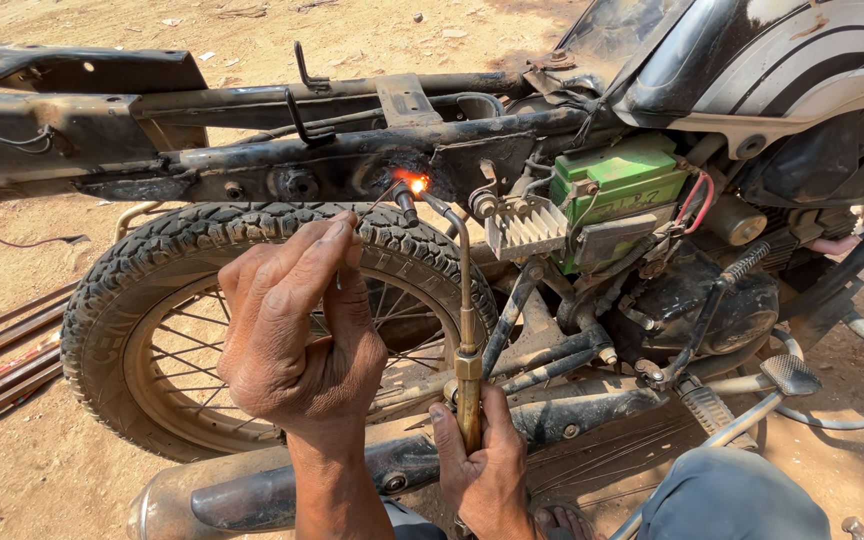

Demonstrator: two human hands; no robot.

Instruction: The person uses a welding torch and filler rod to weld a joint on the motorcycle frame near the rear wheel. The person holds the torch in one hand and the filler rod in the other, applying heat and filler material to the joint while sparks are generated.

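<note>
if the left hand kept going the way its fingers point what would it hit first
The left hand points up and right along the thin filler rod it pinches. Straight on, it would probably first meet the glowing spot on the blackened motorcycle frame, beside the torch tip, though depth is hard to judge.

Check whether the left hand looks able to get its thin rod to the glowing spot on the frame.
Probably yes. The left hand is raised above the rear tyre, its thin rod angled toward the glowing spot on the frame. Only the torch tip crowds it.
</note>
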